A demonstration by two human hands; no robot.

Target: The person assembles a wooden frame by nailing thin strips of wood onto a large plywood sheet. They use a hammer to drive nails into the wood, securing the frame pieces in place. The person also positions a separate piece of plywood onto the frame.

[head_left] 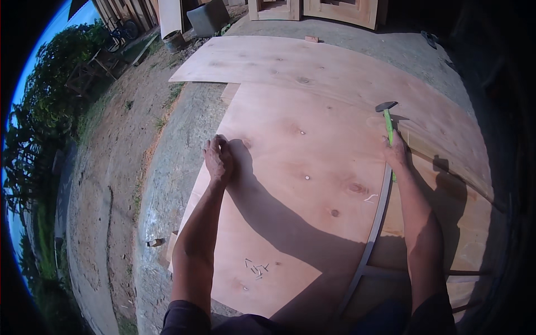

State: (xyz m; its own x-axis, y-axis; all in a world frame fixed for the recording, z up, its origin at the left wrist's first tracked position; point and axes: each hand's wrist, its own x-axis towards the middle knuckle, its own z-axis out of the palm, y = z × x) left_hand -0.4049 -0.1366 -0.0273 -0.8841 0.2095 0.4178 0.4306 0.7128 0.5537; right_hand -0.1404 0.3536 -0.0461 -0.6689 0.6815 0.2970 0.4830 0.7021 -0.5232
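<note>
A large sheet of plywood [279,145] lies in front of me, spotted with dark knots. Over its left edge is my left hand [219,159], fingers curled together; whatever they pinch is too small to make out. Farther right, my right hand [396,152] grips a hammer [388,120] by its green handle, dark head pointing away from me. Several loose nails [257,269] lie scattered on the near part of the sheet. Along the sheet's right side runs a narrow pale strip [375,229], passing beneath my right hand.
Another plywood sheet [268,58] extends across the far side. Wooden panels [430,223] lie right of the strip. Wooden frames [340,10] and a grey block-shaped container [208,21] stand at the back. A small wood piece [156,242] sits on the concrete at left.
</note>
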